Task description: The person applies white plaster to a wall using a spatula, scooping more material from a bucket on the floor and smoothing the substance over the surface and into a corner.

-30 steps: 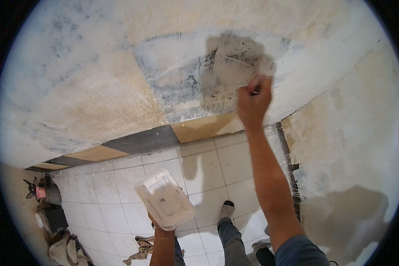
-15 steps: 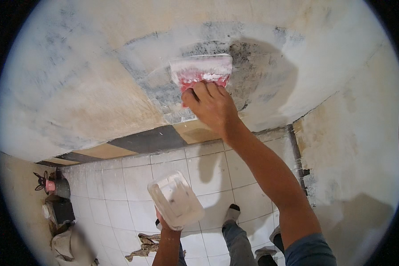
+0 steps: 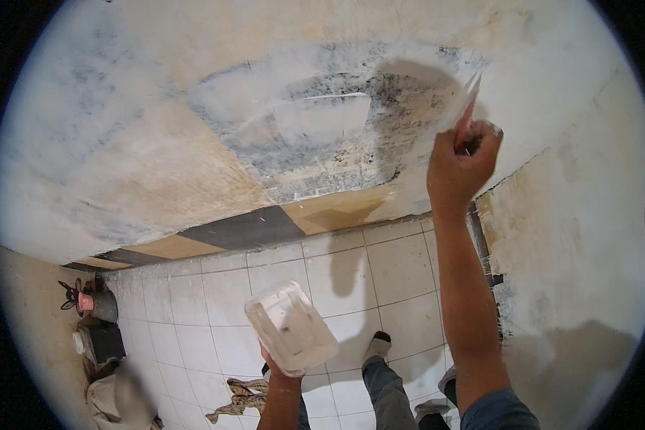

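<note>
My right hand (image 3: 466, 165) is closed on a red putty scraper (image 3: 468, 110), its blade tilted nearly edge-on at the right side of the patchy grey area (image 3: 315, 175) of the wall. A smooth white patch of putty (image 3: 321, 115) sits left of the scraper on that area. Low in the view, my left hand (image 3: 272, 364) grips a translucent plastic container (image 3: 292, 326) smeared with white paste, held out over the floor.
Below the wall runs a tan and dark-grey band (image 3: 236, 228) above white floor tiles (image 3: 337, 258). A side wall (image 3: 573, 236) stands right. At left are a bucket (image 3: 104, 307), a black box (image 3: 107, 342) and bundled cloth (image 3: 104, 401). A rag (image 3: 240, 398) lies near my feet.
The scraper moved left onto the grey area, then back right and turned edge-on, and a white putty patch now shows there. The container has shifted slightly right.
</note>
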`<state>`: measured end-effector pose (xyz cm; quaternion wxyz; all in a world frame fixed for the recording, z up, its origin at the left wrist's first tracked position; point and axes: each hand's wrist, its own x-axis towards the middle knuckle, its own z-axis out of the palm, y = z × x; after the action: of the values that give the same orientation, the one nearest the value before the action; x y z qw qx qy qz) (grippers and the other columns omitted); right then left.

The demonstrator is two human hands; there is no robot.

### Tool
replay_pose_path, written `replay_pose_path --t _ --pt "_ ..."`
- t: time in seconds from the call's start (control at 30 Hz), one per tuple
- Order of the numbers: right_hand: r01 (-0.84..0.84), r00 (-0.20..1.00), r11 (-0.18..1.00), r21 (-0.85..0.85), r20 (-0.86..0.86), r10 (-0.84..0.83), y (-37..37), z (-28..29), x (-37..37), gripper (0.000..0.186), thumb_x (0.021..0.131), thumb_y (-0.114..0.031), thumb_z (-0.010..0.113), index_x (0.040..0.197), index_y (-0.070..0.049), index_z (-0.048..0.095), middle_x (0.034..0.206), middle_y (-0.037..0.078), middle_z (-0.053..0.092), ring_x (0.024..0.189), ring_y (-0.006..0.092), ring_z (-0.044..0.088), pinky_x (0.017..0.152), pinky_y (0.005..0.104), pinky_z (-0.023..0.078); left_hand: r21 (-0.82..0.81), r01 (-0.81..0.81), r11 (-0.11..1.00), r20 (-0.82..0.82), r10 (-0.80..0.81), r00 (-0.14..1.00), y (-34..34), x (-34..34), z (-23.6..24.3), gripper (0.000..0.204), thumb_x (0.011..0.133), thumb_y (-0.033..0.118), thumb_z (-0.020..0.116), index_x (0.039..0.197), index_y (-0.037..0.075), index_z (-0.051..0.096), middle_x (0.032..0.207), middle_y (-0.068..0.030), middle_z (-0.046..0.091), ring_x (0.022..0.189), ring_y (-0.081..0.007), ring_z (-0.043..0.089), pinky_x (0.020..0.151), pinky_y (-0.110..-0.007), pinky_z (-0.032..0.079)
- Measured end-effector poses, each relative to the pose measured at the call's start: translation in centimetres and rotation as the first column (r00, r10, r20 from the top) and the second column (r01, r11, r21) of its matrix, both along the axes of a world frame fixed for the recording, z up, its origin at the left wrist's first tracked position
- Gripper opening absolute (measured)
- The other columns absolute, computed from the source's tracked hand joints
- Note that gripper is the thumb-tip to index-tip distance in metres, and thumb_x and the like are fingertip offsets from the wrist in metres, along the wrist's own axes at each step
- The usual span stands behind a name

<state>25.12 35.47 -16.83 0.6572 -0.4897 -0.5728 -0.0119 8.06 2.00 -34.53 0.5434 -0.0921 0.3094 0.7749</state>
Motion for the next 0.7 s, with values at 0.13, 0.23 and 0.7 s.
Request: replay_pose_path --t 0.13,0.23,0.7 --pt "0.005 0.995 0.997 0.074 0.098 -0.012 0.4 -0.4 -7.0 0.015 0.075 -0.004 0.066 0.087 -0.003 0.057 0.083 0.014 0.053 0.074 0.0301 0.057 0.063 0.0415 0.046 -0.015 -0.01 1.0 -0.092 0.008 0.996 -0.3 -0.6 1.4 0.054 0.093 0.042 0.049 0.135 0.008 0.042 0.124 -0.0168 0.053 0.107 -0.0338 0.059 0.088 -0.048 0.053" --pt "-0.115 0.957 0.973 0.2 0.285 0.055 -1.6 -2.4 -17.2 0.023 0.091 -0.024 0.062 0.104 -0.006 0.056 0.098 0.016 0.056 0.086 0.0338 0.059 0.074 0.0447 0.053 -0.028 -0.069 0.997 0.005 0.069 0.998 -1.3 -2.4 3.6 0.055 0.086 0.031 0.059 0.133 0.004 0.044 0.123 -0.019 0.053 0.107 -0.0349 0.059 0.087 -0.047 0.054" --pt "-0.49 0.627 0.839 0.238 0.764 0.15 -7.5 -3.8 -17.7 0.012 0.077 -0.018 0.063 0.082 -0.012 0.055 0.081 0.004 0.05 0.075 0.0191 0.057 0.064 0.0319 0.05 -0.256 -0.107 0.961 -0.558 -0.057 0.828 -4.8 -6.2 3.2 0.074 0.075 0.021 0.076 0.132 -0.008 0.039 0.117 -0.0219 0.056 0.095 -0.0308 0.063 0.077 -0.041 0.056"
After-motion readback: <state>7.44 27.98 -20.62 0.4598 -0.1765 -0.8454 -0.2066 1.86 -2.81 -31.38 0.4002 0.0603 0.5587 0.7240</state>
